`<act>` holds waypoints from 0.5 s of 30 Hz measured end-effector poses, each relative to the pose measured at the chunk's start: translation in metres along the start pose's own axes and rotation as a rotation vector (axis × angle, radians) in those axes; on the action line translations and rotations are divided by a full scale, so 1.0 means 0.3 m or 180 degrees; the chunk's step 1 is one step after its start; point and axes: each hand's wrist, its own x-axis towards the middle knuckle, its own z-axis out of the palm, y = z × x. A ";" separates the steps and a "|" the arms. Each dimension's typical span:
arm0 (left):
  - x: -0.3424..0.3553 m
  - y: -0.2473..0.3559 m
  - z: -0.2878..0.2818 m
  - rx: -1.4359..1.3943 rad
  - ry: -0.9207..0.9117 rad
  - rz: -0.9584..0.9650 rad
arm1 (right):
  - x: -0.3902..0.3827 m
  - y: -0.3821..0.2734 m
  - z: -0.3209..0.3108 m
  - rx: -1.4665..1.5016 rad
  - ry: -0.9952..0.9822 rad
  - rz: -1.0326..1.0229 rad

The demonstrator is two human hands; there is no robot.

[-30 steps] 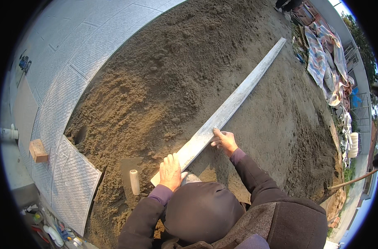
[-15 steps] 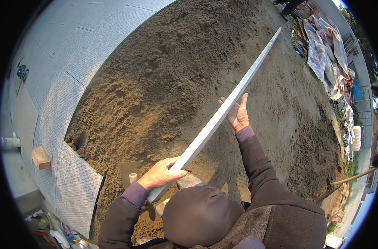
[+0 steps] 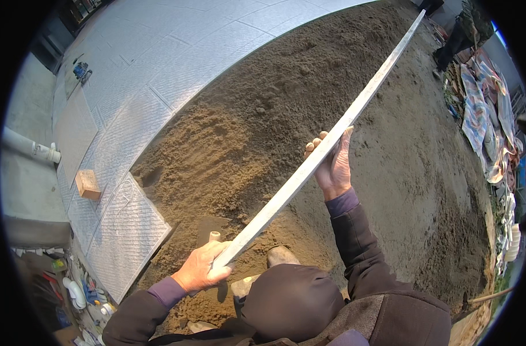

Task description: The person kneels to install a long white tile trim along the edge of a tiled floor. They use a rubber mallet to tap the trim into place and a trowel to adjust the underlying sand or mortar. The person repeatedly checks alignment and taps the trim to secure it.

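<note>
A long pale metal straightedge [image 3: 309, 167] slants from near my body up to the far right, raised off the sand. My left hand [image 3: 202, 266] grips its near end, the thumb along its side. Further along, my right hand [image 3: 335, 167] is wrapped under the bar, with fingertips on the left side and the thumb on the right. Beside my left hand lies a trowel [image 3: 215, 226] on the brown sand [image 3: 216, 132], its pale handle [image 3: 215, 236] standing up. The bar's far end reaches toward the picture's top right.
Grey patterned paving slabs [image 3: 130, 230] border the sand on the left, with a block [image 3: 88, 184] on them. A white pipe [image 3: 38, 150] juts from the wall. Striped sheeting [image 3: 476, 115] is heaped at the right, near another person [image 3: 456, 40]. Clutter [image 3: 78, 294] lies lower left.
The view has shifted, bringing more of the other person into sight. My right hand's fingers have gone from spread beneath the straightedge to closed around it. My left hand keeps its hold.
</note>
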 end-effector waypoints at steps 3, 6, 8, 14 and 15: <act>-0.242 0.020 -0.112 0.0619 0.0881 -0.0158 | 0.012 0.110 0.272 0.0059 -0.0926 0.0200; -0.537 0.062 -0.150 -0.0027 0.1601 -0.1354 | 0.019 0.233 0.565 0.0283 -0.1877 0.0506; -0.698 0.064 -0.119 -0.0350 0.1940 -0.1661 | 0.080 0.289 0.780 0.0705 -0.2420 0.0732; -0.975 0.028 0.177 -0.0241 0.3949 -0.1748 | -0.100 0.534 1.133 0.1173 -0.3197 0.1893; -0.990 0.015 0.232 -0.0109 0.4139 -0.1761 | -0.156 0.560 1.161 0.1039 -0.3133 0.1981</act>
